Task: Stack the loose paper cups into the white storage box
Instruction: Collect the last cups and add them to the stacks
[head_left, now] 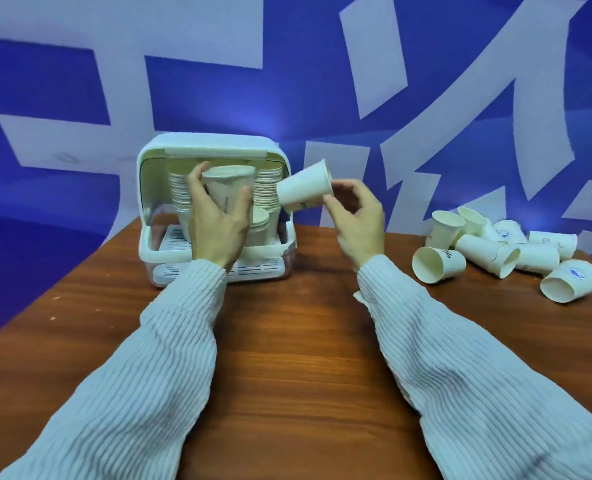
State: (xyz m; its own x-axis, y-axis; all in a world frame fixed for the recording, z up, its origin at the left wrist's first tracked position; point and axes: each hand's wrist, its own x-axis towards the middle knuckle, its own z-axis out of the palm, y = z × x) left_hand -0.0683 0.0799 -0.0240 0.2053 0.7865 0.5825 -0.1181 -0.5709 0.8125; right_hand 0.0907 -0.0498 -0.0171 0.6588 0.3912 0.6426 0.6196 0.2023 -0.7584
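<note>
The white storage box (215,147) stands open at the table's far left-centre, its front facing me, with tall stacks of paper cups (268,188) inside. My left hand (218,223) is in front of the opening, wrapped around an upright cup stack (228,187). To the right of the box my right hand (358,216) holds a single white paper cup (305,192) by its rim, tilted on its side with the bottom pointing at the box. A heap of loose cups (495,252) lies at the far right of the table.
The brown wooden table (287,341) stretches toward me between my two striped sleeves. Its left edge runs diagonally near the box. A blue and white wall banner (287,81) stands close behind the box and the cups.
</note>
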